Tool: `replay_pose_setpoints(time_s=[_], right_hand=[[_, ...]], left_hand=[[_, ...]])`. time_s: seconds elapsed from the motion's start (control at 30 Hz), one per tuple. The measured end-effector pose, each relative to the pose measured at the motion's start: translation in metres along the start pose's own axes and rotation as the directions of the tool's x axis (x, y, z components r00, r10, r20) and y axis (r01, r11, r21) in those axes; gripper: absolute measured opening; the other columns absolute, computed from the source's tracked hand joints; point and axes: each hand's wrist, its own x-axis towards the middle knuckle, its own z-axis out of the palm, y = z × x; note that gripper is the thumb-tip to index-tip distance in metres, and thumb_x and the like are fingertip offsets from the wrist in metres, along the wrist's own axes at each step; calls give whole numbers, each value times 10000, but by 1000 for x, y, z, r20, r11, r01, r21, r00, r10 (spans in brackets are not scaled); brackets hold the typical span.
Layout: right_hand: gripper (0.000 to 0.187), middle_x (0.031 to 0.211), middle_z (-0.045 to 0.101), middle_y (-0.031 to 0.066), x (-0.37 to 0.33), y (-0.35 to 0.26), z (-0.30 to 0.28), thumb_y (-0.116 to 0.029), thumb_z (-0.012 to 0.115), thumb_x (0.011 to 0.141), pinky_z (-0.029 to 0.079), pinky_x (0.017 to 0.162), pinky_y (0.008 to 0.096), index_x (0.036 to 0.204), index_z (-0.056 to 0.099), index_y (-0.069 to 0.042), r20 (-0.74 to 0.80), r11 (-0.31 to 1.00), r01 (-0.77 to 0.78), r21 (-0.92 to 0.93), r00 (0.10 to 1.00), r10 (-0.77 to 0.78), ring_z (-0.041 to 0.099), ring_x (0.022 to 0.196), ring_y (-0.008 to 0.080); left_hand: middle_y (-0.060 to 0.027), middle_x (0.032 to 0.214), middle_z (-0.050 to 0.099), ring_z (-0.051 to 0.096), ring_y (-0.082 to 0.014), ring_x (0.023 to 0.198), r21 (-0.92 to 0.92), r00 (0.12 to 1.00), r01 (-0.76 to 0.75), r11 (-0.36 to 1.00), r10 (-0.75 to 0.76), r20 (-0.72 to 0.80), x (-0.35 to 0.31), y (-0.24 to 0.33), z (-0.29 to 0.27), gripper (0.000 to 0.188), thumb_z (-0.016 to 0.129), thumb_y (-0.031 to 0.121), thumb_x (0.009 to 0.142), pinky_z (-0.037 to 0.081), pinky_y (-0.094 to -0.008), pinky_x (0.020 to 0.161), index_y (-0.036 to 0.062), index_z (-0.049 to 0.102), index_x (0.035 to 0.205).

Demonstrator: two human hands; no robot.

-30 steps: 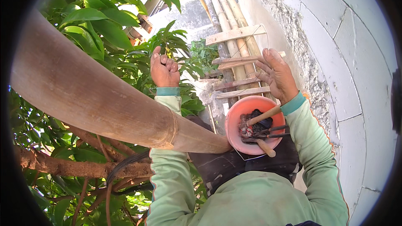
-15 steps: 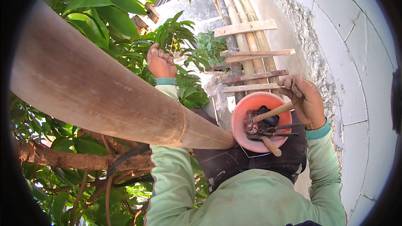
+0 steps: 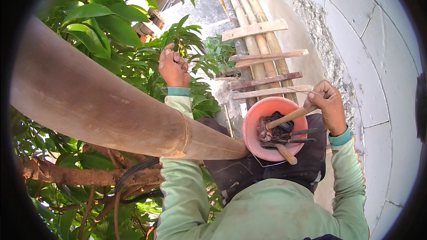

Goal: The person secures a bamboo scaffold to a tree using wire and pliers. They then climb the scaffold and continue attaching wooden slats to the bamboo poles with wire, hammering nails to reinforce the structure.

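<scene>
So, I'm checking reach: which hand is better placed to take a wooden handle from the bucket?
Probably the right hand: it appears close to the upper wooden handle in the bucket, though it looks closed, perhaps pinching something thin. The left hand is farther, its sleeve partly behind the pole.

A thin, dark strand (image 3: 284,87), either wire or cord, is pinched in the fingers of the right hand (image 3: 328,106). It runs nearly straight across the view, sloping slightly, toward the curled left hand (image 3: 175,67); its far end is too fine to make out.
</scene>
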Motion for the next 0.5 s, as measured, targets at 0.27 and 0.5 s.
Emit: replay_pose_setpoints(time_s=[0.27,0.5], right_hand=[[208,765,641,7,6,-7,-5,-138,658,988,474,671,252,1150,624,-13,72,994,113,-8,991,-112,606,707,86],[174,860,674,107,17,-46,0,-114,663,924,510,708,408,1062,725,-30,557,502,533,-681,822,-116,664,798,280]], left_hand=[[39,686,462,340,-48,510,85,998,45,995,-49,46,-10,0,-9,239,501,193,1090,277,-223,417,34,615,1227],[41,659,517,344,-31,446,304,955,140,943,-209,210,-20,14,7,239,528,178,1069,254,-212,383,30,674,1187]])
